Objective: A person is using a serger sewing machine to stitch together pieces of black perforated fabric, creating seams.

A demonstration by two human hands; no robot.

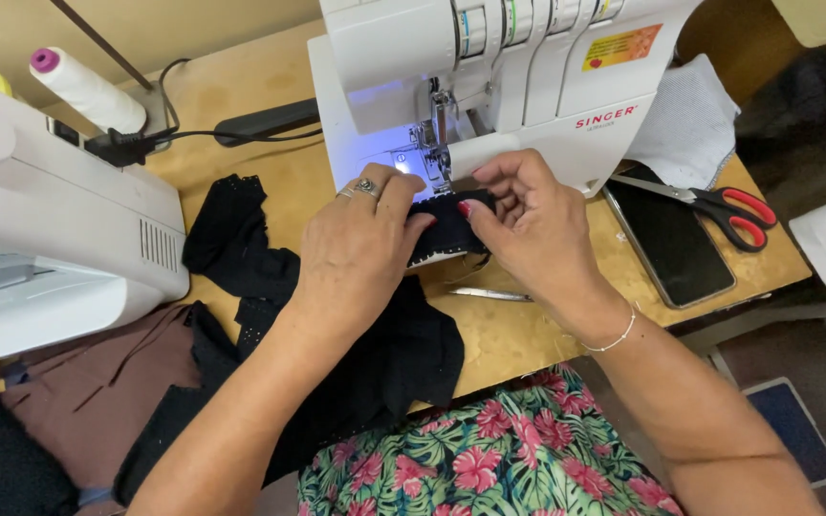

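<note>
Both hands pinch the black fabric [446, 227] at frame centre, left hand [356, 248] and right hand [528, 225] closed on its edge under the white overlock machine [528, 86]; the needle area is partly hidden. Red-handled scissors [719, 205] lie right.

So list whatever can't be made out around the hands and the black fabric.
Head view only:
- Needle area of the white sewing machine: blocked by the left hand and right hand.
- Black fabric edge under the fingers: hidden.
- Metal tool: partly covered by the right wrist.
- Second machine: cut off at left.
</note>
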